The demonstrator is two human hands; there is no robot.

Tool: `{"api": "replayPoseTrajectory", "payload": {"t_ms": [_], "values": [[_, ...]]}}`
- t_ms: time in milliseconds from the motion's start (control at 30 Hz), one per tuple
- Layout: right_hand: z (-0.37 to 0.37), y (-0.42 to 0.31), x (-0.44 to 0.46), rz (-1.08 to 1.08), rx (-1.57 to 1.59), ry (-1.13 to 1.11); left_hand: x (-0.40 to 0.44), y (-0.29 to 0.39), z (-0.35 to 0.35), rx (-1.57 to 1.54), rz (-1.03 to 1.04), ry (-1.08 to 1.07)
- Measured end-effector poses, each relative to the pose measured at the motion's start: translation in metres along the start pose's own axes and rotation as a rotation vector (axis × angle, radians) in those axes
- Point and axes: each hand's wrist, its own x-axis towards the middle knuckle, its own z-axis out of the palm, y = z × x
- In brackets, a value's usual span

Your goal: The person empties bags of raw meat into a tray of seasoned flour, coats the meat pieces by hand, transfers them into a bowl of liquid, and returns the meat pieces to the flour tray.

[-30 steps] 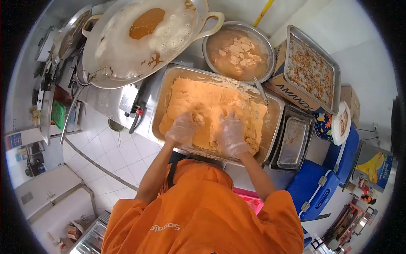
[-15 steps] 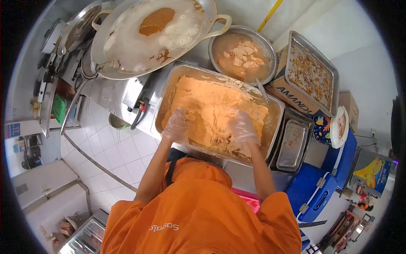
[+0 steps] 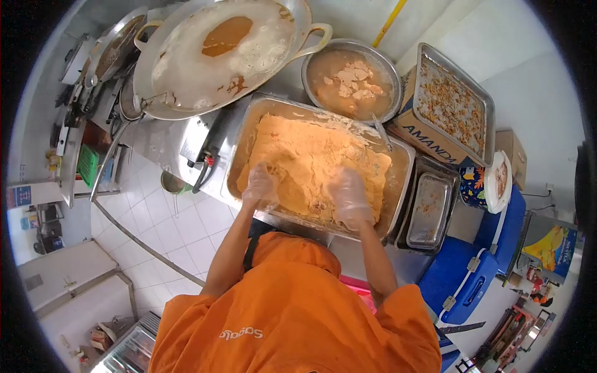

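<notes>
A deep metal tray [image 3: 402, 186] holds a wide bed of orange powder [image 3: 298, 140], with small clumps in it. My left hand [image 3: 261, 188], in a clear plastic glove, is at the tray's near left, its fingers in the powder. On the near right side my right hand [image 3: 348, 196], gloved the same way, touches the powder; its fingers are blurred. Powder and blur hide the fingertips of both hands, so what they hold, if anything, cannot be made out. Tongs [image 3: 382, 133] rest over the tray's far right edge.
A big pan of foamy oil [image 3: 227, 59] stands at the far left. Behind the tray is a metal bowl [image 3: 352, 81] with pieces in cloudy liquid. To the right are a crumb-covered tray [image 3: 454, 102] on a carton, smaller metal trays [image 3: 429, 211] and a blue cooler [image 3: 457, 283].
Both hands first moved apart in the powder, the left one leftward and the right one rightward. Since then the right has shifted slightly left. The camera view has also shifted a little.
</notes>
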Motion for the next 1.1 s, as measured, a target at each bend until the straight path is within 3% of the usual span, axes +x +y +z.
{"api": "replayPoseTrajectory", "payload": {"t_ms": [67, 133, 200, 300, 367, 467, 533, 600, 667, 767, 800, 967, 1067, 1100], "values": [[-0.013, 0.014, -0.007, 0.227, 0.634, 0.016, 0.005, 0.012, -0.018, -0.01, -0.054, -0.031], [-0.021, 0.016, -0.009, 0.377, 1.027, 0.042, 0.008, 0.028, -0.027, -0.033, -0.07, 0.005], [-0.031, 0.007, -0.014, 0.407, 1.118, 0.081, 0.018, 0.052, -0.035, -0.1, -0.082, 0.049], [-0.04, -0.033, -0.009, 0.183, 0.862, 0.19, 0.04, 0.111, -0.063, -0.447, -0.24, -0.072], [-0.059, -0.073, -0.008, 0.19, 0.673, 0.059, 0.055, 0.152, -0.08, -0.563, -0.214, -0.146], [-0.047, -0.058, 0.005, -0.171, 0.363, 0.112, 0.067, 0.208, -0.096, -0.542, -0.308, -0.243], [-0.056, -0.066, 0.011, -0.181, 0.385, 0.08, 0.072, 0.212, -0.104, -0.709, -0.33, -0.205], [-0.076, -0.078, 0.008, 0.154, 0.654, -0.107, 0.077, 0.209, -0.108, -0.786, -0.362, -0.113], [-0.083, -0.076, 0.018, 0.164, 0.854, -0.08, 0.077, 0.2, -0.112, -0.763, -0.403, 0.015], [-0.096, -0.073, 0.045, 0.171, 1.158, -0.038, 0.077, 0.173, -0.102, -0.494, -0.406, -0.098], [-0.101, -0.074, 0.056, 0.167, 1.257, -0.028, 0.073, 0.167, -0.09, -0.45, -0.28, -0.119], [-0.157, -0.114, 0.119, 0.31, 0.579, 0.46, 0.033, 0.157, -0.027, -0.418, 0.282, -0.067], [-0.162, -0.089, 0.16, 0.355, 0.395, 0.565, 0.032, 0.171, -0.035, -0.441, 0.283, 0.011], [-0.16, -0.079, 0.172, 0.367, 0.345, 0.587, 0.036, 0.173, -0.039, -0.407, 0.164, -0.088]]}}
